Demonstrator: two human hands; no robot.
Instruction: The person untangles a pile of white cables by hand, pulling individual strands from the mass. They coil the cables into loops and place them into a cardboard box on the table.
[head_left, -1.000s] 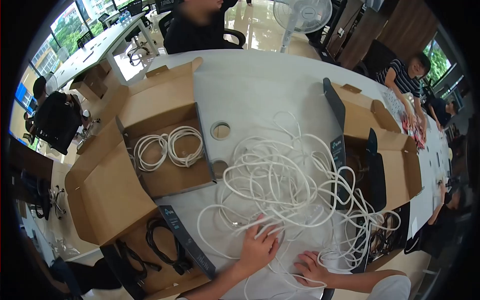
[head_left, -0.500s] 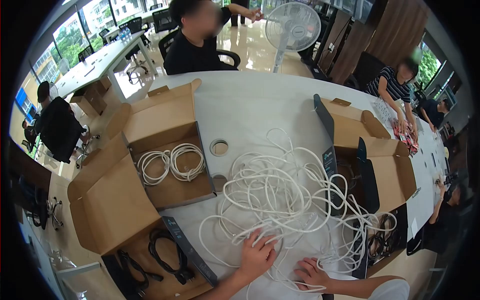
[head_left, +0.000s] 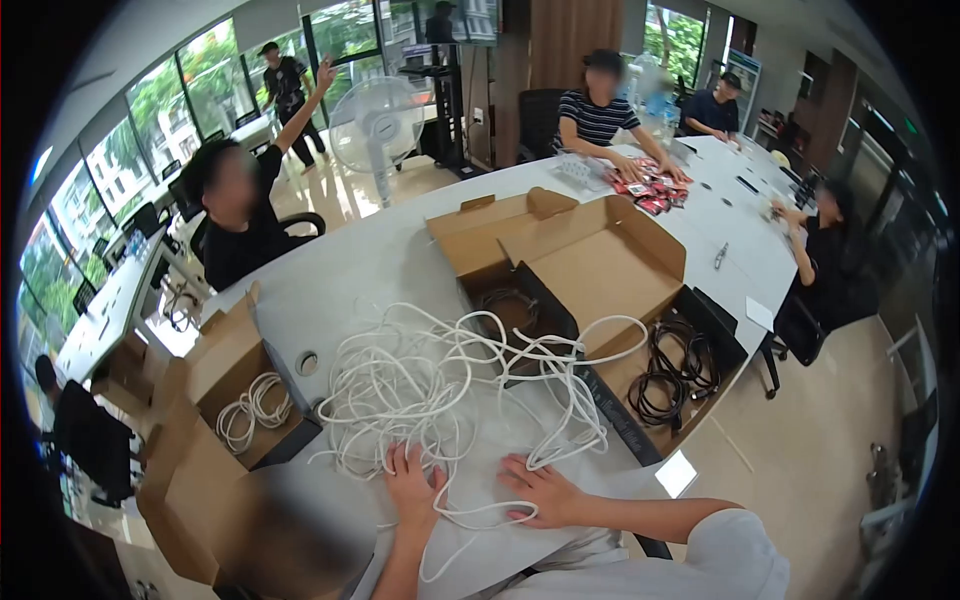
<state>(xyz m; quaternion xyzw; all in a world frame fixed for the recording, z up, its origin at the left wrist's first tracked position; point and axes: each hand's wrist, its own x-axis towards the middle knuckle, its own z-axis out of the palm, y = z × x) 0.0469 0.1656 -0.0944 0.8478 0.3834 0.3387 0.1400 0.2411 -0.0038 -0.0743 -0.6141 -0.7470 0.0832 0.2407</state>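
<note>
A big tangle of white cables (head_left: 395, 385) is heaped on the white table in front of me. My left hand (head_left: 412, 490) touches its near edge, the fingers stretched out and somewhat apart over the strands. To the right, my right hand (head_left: 545, 492) lies low on the table with its fingers extended. A loose white strand runs from near my left hand to beneath or against the right one, and more loops lie just beyond its fingertips. Neither hand is visibly closed around a cable.
At left, an open cardboard box (head_left: 285, 435) holds coiled white cables. Another open box (head_left: 630, 405) at right holds black cables (head_left: 675, 370); a darker box (head_left: 520, 350) stands beyond it. A blurred dark shape (head_left: 300, 530) covers the lower left. People sit around the table; one handles red packets (head_left: 655, 190).
The view has swung right and tilted up, showing more of the table's right side. My hands remain by the tangle. The person across now has an arm raised; the blurred shape is new.
</note>
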